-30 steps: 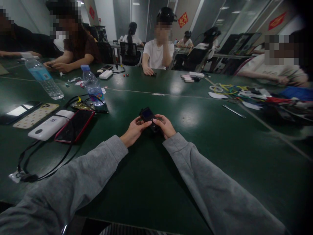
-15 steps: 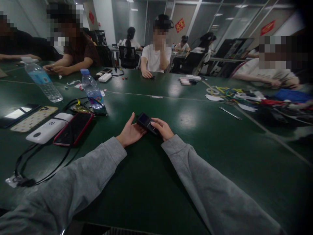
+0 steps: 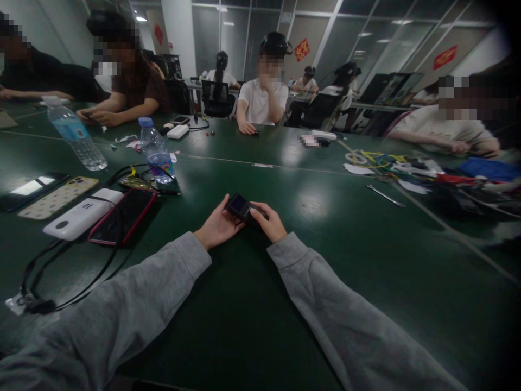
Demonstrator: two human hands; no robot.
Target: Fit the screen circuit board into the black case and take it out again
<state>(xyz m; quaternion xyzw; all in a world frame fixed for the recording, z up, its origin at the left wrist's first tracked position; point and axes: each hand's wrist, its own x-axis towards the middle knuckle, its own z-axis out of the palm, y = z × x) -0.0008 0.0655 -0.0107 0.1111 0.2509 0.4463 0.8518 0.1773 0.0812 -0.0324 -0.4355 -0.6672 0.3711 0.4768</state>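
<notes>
Item: black handheld device (image 3: 245,210), being held between both hands over the green table (image 3: 345,244); whether the tabletop is being touched cannot be told. Long axis: being slanted, with the screen end (image 3: 238,203) being pointed far-left and the other end near-right. Right hand (image 3: 271,220): being kept nearer that other end, which is being gripped, thumb being laid on the face. Left hand (image 3: 217,224): being turned palm up, half open, against the screen end; firmness of hold not being shown.
</notes>
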